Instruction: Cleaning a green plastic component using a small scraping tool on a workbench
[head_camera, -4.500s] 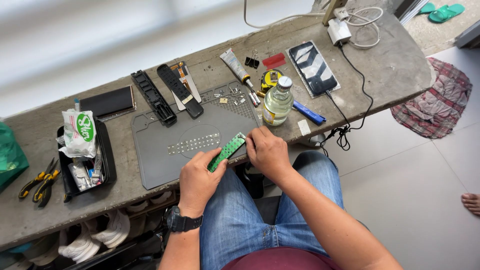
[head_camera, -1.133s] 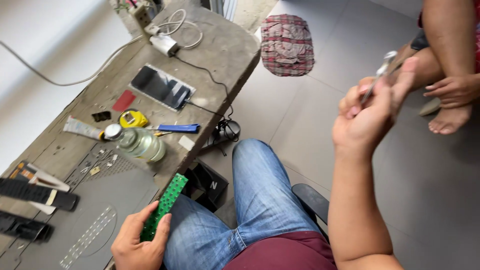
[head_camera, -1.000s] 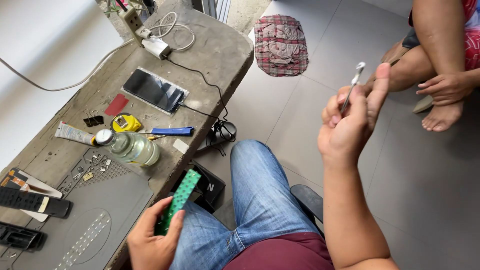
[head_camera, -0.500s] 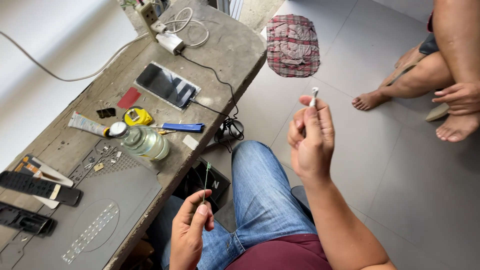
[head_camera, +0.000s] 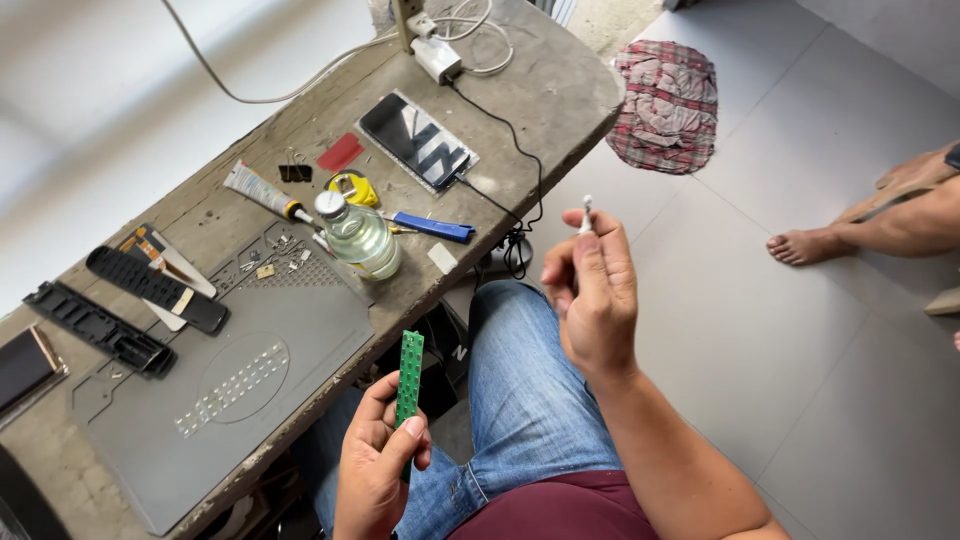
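My left hand (head_camera: 378, 464) holds a narrow green circuit board (head_camera: 408, 366) upright over my lap, beside the table edge. Raised above my right knee, my right hand (head_camera: 590, 292) pinches a small white stick-like object (head_camera: 586, 212) between thumb and fingers, its tip pointing up. A grey work mat (head_camera: 250, 375) with a rubber keypad strip lies on the table to the left of the board. A clear bottle with a white cap (head_camera: 358, 236) stands at the mat's far corner.
On the worn table (head_camera: 560, 90) lie a phone (head_camera: 415, 140), two black remote shells (head_camera: 150, 290), a glue tube (head_camera: 262, 192), a blue-handled tool (head_camera: 432, 227), a charger with cable (head_camera: 440, 60). A checked cloth (head_camera: 668, 105) lies on the floor. Another person's bare foot (head_camera: 805, 245) rests at right.
My right hand has drawn back from the person at right towards my lap, still holding the small white object. The green board has stayed in my left hand, now upright.
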